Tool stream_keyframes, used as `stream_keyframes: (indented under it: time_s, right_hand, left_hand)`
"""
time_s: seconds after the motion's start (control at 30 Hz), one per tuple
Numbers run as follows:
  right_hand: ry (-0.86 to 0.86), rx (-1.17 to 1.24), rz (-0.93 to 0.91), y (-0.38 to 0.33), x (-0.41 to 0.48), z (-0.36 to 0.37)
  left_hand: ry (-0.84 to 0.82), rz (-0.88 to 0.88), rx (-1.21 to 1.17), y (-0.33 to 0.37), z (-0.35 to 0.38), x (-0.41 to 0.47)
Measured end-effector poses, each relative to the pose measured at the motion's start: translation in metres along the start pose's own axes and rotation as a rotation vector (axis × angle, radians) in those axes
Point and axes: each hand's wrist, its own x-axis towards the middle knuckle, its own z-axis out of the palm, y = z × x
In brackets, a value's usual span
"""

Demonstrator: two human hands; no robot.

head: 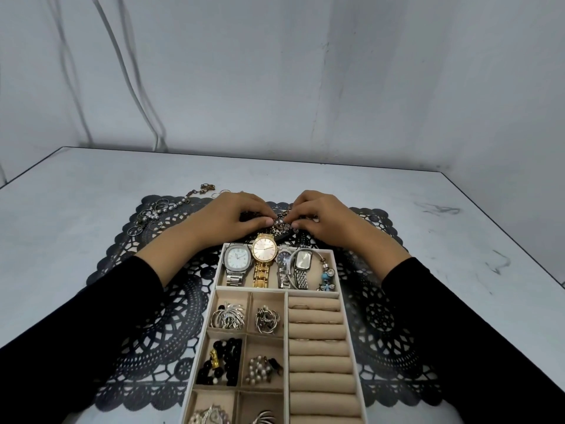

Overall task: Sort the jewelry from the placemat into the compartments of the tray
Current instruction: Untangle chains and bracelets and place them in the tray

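Observation:
A beige jewelry tray (286,338) lies on a black lace placemat (153,325). Its far compartment holds several watches, among them a gold watch (263,258), plus a charm bangle (326,272). Small left compartments hold brooches, black beads (221,359) and pearls; ring rolls (318,347) fill the right side. Just beyond the tray, my left hand (235,217) and my right hand (321,218) both pinch a dark metallic chain piece (282,224) between their fingertips. Loose rings and a pearl bracelet (159,211) lie at the placemat's far left corner.
The grey table (458,228) ends at a wall behind and has an edge on the right. White cables (134,87) hang down the wall at the left.

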Motion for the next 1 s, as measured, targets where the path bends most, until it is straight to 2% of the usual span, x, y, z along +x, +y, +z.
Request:
stream_keyframes:
  time_s: [0.27, 0.43, 0.83, 1.0]
  right_hand:
    - [-0.012, -0.013, 0.023, 0.003, -0.004, -0.007]
    - [0.036, -0.031, 0.018, 0.006, -0.003, -0.007]
    - [0.246, 0.431, 0.134, -0.002, -0.003, -0.013]
    - [0.265, 0.491, 0.168, 0.000, -0.003, -0.013]
  left_hand:
    - [0.026, -0.105, 0.005, -0.009, -0.009, -0.001]
    - [0.031, -0.100, 0.015, -0.002, -0.003, 0.001]
    - [-0.121, -0.215, -0.037, 0.012, -0.014, 0.011]
    - [-0.149, -0.232, -0.044, 0.016, -0.017, 0.010]
